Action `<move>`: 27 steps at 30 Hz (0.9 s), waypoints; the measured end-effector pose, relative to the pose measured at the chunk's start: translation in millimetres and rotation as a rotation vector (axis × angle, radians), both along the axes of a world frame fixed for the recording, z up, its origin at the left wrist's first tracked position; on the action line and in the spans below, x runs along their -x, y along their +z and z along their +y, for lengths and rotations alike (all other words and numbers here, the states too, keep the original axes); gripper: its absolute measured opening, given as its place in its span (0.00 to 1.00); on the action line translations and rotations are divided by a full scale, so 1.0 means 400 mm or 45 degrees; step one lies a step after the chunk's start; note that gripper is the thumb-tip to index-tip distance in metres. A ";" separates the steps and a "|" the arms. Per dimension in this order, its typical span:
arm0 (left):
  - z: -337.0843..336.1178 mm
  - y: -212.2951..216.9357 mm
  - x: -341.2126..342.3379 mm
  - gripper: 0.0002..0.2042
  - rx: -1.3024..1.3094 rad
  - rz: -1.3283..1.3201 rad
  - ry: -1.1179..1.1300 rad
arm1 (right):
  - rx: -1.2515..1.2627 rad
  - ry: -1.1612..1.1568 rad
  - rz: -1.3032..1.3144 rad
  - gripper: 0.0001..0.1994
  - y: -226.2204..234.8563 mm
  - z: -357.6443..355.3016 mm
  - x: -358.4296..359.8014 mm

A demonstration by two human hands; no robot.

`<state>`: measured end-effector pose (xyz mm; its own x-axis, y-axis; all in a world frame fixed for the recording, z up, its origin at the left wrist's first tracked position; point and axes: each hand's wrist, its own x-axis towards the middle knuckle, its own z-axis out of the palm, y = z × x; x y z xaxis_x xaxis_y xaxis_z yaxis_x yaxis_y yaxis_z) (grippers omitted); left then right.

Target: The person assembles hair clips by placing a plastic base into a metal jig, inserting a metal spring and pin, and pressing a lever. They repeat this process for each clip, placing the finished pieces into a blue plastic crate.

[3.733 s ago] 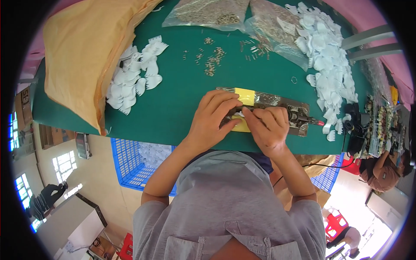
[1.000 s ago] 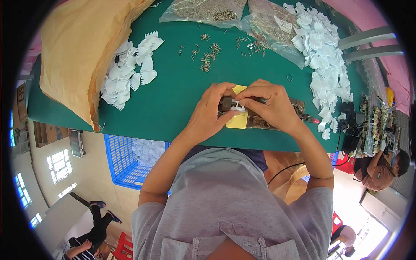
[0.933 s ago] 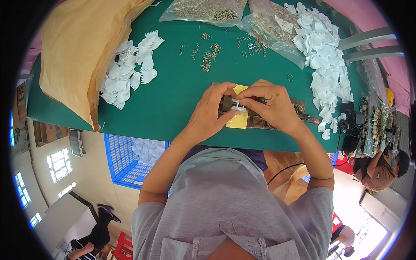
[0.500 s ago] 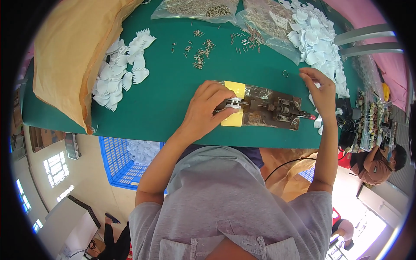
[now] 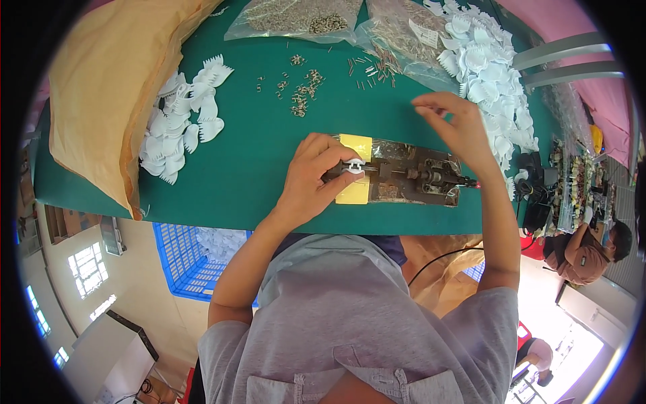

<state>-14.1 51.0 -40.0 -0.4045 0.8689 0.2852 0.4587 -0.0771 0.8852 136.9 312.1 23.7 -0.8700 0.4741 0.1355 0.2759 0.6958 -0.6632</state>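
Note:
My left hand (image 5: 315, 170) is closed on a small white plastic hair claw clip (image 5: 354, 165), its thumb and fingers pinching it at the left end of a dark metal fixture (image 5: 431, 176). A yellow patch (image 5: 353, 194) lies under that end. Above the table, to the right of the fixture's far side, my right hand (image 5: 457, 124) hovers with thumb and forefinger stretched leftward and a gap between them. Nothing shows in it. Small metal pins (image 5: 385, 67) and a pile of little springs (image 5: 303, 94) lie beyond both hands.
White toothed clip pieces are heaped at left (image 5: 176, 131) and right (image 5: 488, 81). A big tan sack (image 5: 111, 94) stands at the left. Clear bags of metal parts (image 5: 289, 20) lie along the back. Below the table edge is a blue crate (image 5: 182, 266). Other people are farther off.
My right hand has moved leftward and slightly away from me, toward the pins. My left hand stays on the clip at the fixture. The whole view has shifted a little.

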 end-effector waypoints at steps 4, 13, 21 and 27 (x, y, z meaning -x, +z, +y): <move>-0.003 0.006 -0.001 0.11 0.015 0.004 -0.010 | -0.042 0.094 -0.045 0.07 -0.050 0.002 0.120; 0.005 0.007 0.005 0.11 -0.053 0.052 -0.040 | -0.312 -0.023 -0.471 0.09 -0.080 -0.004 0.243; 0.002 0.002 0.006 0.11 -0.043 0.018 -0.010 | 0.231 0.091 -0.166 0.08 0.018 -0.124 0.118; -0.004 -0.002 0.008 0.11 -0.043 0.038 -0.025 | 0.306 0.136 0.015 0.07 0.042 -0.240 0.007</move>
<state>-17.1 49.3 -40.9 -0.3782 0.8663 0.3263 0.4828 -0.1161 0.8680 134.0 216.0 40.7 -0.9159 0.3994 0.0408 0.2003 0.5425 -0.8158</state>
